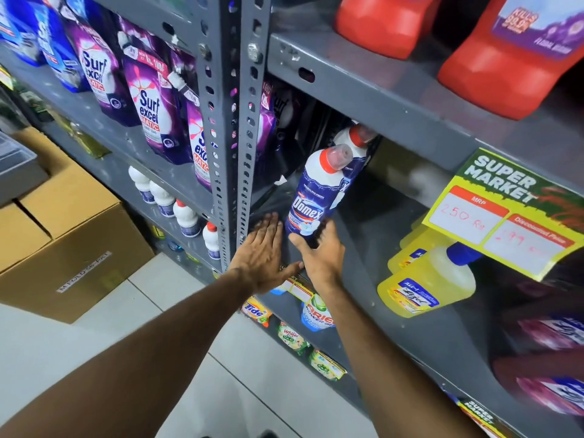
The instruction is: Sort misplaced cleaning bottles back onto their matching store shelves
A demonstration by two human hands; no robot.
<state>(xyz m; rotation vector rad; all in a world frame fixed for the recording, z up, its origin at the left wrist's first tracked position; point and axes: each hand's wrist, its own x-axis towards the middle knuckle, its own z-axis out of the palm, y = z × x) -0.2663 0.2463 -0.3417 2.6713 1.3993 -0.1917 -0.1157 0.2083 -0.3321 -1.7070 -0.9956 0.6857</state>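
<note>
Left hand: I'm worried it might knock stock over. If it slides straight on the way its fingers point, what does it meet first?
Probably the dark purple pouches at the shelf's back; the left hand lies flat beside the Domex bottle, though depth is unclear.

Two bare forearms enter from the bottom edge, both uncovered along their whole visible length: no sleeve, cuff, glove or watch shows on either. The left hand [264, 248] is bare, with no ring on the fingers that can be seen. The right hand [319, 251] is likewise bare, its wrist free of any band. Fine hair seems to lie along the forearms, though motion blur makes that hard to confirm. Fingernails look short and unpainted.
</note>
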